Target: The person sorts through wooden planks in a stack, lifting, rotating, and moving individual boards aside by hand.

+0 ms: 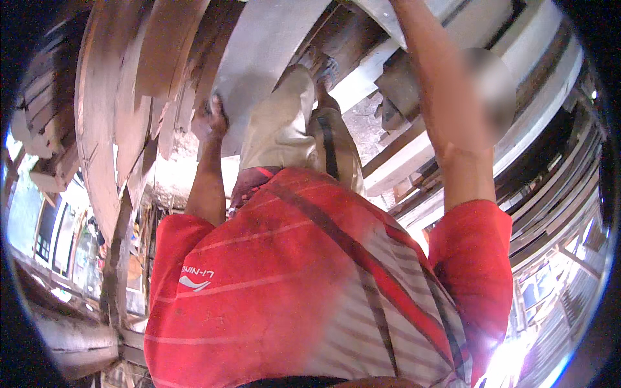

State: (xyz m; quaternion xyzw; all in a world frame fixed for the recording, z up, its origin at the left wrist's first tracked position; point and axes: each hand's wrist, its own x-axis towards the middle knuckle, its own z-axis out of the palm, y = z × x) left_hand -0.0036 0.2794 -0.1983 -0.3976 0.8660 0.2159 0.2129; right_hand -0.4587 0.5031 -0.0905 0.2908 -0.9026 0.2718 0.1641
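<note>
My left hand [211, 121] is closed at the left edge of a wide, pale wooden board [262, 55], near its lower end. Its thumb lies along the board, while the other fingers are partly hidden. This board runs up past the top of the head view, beside my left leg in light trousers [275, 126]. My right arm [446, 97] reaches up and forward, and its hand is beyond the upper edge of the picture. Near that forearm, part of another pale board [381, 16] shows at the top.
Several rough planks [145, 58] stand close together on the left. A long beam [414, 155] crosses at the right, with stacked timber strips [556, 171] beyond it. My foot [326, 100] rests among boards. A wooden post [116, 271] stands at the lower left.
</note>
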